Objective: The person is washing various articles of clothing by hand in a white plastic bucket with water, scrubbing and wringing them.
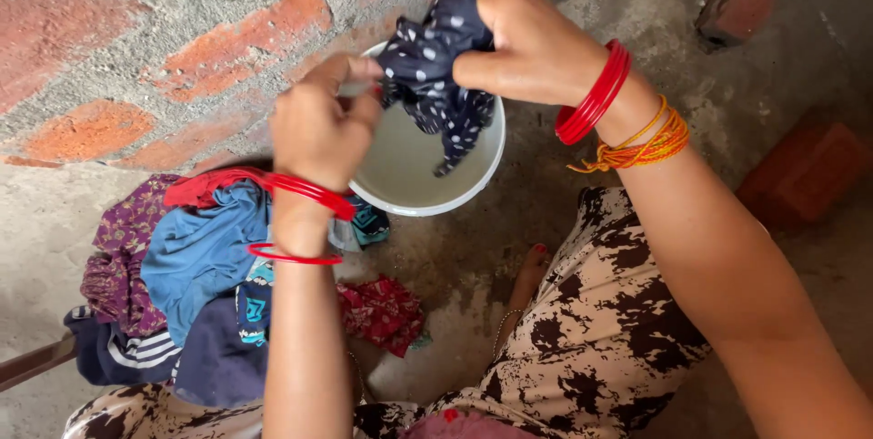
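A dark navy cloth with white dots (435,70) hangs bunched over a white bucket (482,175) of cloudy water. My right hand (527,48) grips its upper right part. My left hand (323,121) pinches its left edge. Both wrists carry red bangles, and the right wrist also has orange thread. The cloth's lower end dangles into the bucket.
A pile of clothes (191,266) in blue, purple, navy and red lies on the concrete floor at the left. A red patterned cloth (382,312) lies near my foot. A brick wall (182,48) rises behind the bucket. Loose bricks (800,171) sit at the right.
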